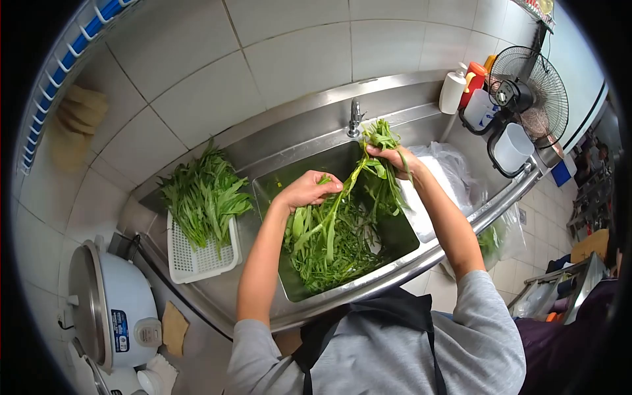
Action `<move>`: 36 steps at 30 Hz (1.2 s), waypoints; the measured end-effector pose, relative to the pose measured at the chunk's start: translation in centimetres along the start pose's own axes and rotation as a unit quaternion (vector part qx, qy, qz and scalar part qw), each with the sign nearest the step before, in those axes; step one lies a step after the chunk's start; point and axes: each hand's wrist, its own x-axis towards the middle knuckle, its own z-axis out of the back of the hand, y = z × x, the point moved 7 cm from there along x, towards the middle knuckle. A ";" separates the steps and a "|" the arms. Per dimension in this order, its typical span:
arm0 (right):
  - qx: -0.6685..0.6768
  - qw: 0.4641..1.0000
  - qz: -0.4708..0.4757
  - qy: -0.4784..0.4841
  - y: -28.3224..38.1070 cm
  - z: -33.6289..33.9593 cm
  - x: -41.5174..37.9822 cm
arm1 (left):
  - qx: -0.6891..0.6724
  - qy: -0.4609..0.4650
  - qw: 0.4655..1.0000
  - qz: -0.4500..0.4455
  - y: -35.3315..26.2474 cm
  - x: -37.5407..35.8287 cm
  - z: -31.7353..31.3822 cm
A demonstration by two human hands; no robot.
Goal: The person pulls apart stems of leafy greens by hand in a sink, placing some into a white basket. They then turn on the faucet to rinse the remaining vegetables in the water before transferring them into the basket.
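Observation:
Over the sink, my right hand (397, 160) is closed around a bunch of water spinach (381, 135), with leaves hanging below and sticking up above the fist. My left hand (311, 191) pinches part of the same greens between thumb and fingers. A long pale stem (347, 189) runs slanting between the two hands. Beneath them, a heap of loose water spinach (336, 250) lies in the steel sink (409, 242). To the left, more long-leaved greens (207, 194) are piled in a white perforated basket (201, 263).
A tap (355, 118) stands behind the sink. Clear plastic bags (454, 174) lie on the right counter. Farther right are a white pump bottle (452, 91), plastic holders (512, 148) and a fan (530, 92). A large rice cooker (125, 303) stands at lower left.

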 end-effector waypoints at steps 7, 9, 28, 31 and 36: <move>-0.086 0.996 0.025 0.002 1.1 -1.8 0.8 | -0.020 0.005 1.000 -0.024 0.5 2.1 -0.8; -0.060 0.996 0.065 -0.018 2.1 -1.8 1.0 | -0.024 -0.015 0.999 -0.027 0.1 2.4 -0.6; -0.032 0.994 0.069 -0.081 2.4 -0.9 0.9 | -0.038 -0.122 0.987 -0.098 -1.7 3.1 0.2; -0.028 0.993 0.076 -0.081 2.1 -1.2 0.7 | -0.053 -0.117 0.989 -0.078 -0.4 3.8 0.4; -0.261 0.917 0.213 -0.216 -1.2 -1.0 -1.2 | -0.098 -0.303 0.946 -0.065 8.6 6.0 1.3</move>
